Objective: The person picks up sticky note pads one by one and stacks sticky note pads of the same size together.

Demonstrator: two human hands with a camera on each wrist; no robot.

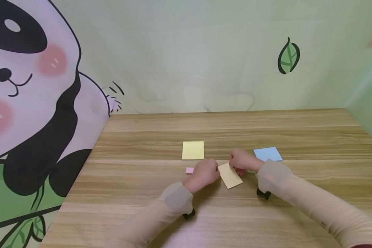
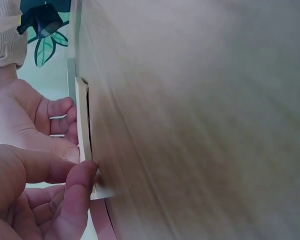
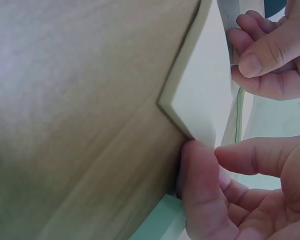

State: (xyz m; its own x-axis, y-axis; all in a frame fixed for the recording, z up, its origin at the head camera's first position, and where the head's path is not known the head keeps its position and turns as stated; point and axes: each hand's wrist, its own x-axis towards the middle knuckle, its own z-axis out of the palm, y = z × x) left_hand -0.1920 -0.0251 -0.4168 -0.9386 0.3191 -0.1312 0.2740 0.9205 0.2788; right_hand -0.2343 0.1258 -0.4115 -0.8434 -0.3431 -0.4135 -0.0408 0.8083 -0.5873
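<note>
A cream pad of paper (image 1: 230, 176) lies tilted on the table between the two hands. My left hand (image 1: 205, 171) pinches its left edge; in the left wrist view the thumb and forefinger of the left hand (image 2: 45, 192) meet on the end of the pad (image 2: 83, 120). My right hand (image 1: 243, 161) is at its upper right edge; the right wrist view has the right thumb and forefinger (image 3: 202, 165) around a corner of the pad (image 3: 202, 85). A pink pad (image 1: 189, 170) shows beside the left hand, and a green one (image 1: 251, 171), mostly hidden, under the right wrist.
A yellow square pad (image 1: 193, 150) lies behind my left hand. The blue pad (image 1: 268, 154) is behind my right wrist. A cloth with a panda and leaves (image 1: 186, 58) hangs beyond the wooden table (image 1: 136, 137).
</note>
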